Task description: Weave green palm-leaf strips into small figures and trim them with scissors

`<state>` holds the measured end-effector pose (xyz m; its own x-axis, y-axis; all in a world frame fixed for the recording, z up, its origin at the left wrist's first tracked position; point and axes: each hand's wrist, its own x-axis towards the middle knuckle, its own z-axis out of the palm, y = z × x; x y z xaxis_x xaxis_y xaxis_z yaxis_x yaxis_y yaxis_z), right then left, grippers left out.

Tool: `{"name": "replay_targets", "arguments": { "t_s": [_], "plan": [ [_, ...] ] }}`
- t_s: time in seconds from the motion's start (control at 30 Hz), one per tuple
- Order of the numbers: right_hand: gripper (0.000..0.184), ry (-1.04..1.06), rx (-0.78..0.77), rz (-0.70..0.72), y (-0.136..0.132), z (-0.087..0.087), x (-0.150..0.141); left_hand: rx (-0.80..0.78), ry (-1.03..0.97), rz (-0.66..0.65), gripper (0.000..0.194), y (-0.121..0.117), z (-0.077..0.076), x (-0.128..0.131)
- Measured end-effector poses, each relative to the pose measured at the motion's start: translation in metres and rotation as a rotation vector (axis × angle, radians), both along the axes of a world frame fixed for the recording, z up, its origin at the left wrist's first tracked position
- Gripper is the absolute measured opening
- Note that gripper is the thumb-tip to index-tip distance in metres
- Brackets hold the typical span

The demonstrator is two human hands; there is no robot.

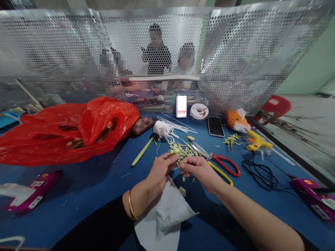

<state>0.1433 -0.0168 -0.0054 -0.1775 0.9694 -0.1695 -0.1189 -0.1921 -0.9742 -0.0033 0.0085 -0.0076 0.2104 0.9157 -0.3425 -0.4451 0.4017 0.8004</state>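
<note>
My left hand [161, 170] has thumb and fingers pinched on a small pale green plant piece [178, 150], which looks like a cluster of buds. Fingertips of my right hand [196, 169] are closed at the base of the same piece, almost touching the left ones. What exactly lies between them is too small to make out. Scissors [208, 155] with one red and one yellow handle lie open just beyond my right hand. Under my wrists is a crumpled white paper sheet [170, 216]. A ball of white string [162, 129] and a green stalk [142, 151] lie past my left hand.
A red plastic bag [78, 122] fills the left. On the right are a yellow glue gun [258, 141], black cable [261, 174] and purple power strip [311, 198]. A phone [216, 126] and ribbon roll [199, 111] stand before a perforated metal screen [235, 62]; people are behind it.
</note>
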Motion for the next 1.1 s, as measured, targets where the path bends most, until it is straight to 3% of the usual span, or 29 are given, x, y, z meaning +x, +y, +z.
{"name": "replay_targets", "arguments": {
  "t_s": [0.17, 0.37, 0.47, 0.57, 0.7, 0.8, 0.93, 1.0, 1.1],
  "plan": [
    [0.041, -0.025, -0.037, -0.092, 0.005, 0.0, 0.006, -0.027, -0.001, -0.016, 0.02, 0.003, 0.001, -0.003],
    [0.032, -0.083, 0.017, -0.052, 0.002, -0.003, -0.002, -0.056, 0.036, -0.013, 0.022, 0.003, -0.003, -0.002],
    [0.03, -0.055, 0.041, -0.105, 0.005, -0.003, -0.002, -0.021, 0.043, -0.057, 0.028, 0.001, -0.001, -0.001],
    [0.028, -0.032, 0.099, -0.342, 0.018, 0.001, 0.016, -0.023, 0.055, -0.106, 0.038, 0.001, 0.0, -0.002],
    [0.024, -0.023, 0.123, -0.712, 0.046, 0.005, 0.067, -0.064, 0.134, -0.155, 0.033, 0.004, -0.003, -0.003],
    [0.019, -0.013, 0.085, -0.865, 0.063, 0.005, 0.102, -0.082, 0.171, -0.176, 0.031, 0.004, -0.007, -0.003],
    [0.018, -0.024, 0.059, -0.76, 0.064, 0.005, 0.101, -0.072, 0.164, -0.177, 0.029, 0.005, -0.009, -0.004],
    [0.011, -0.055, 0.081, -0.642, 0.053, 0.005, 0.078, -0.076, 0.17, -0.177, 0.026, 0.007, -0.009, -0.006],
    [0.018, -0.138, 0.177, -0.443, 0.026, 0.004, 0.033, -0.038, 0.201, -0.224, 0.022, 0.006, -0.015, -0.005]
  ]
}}
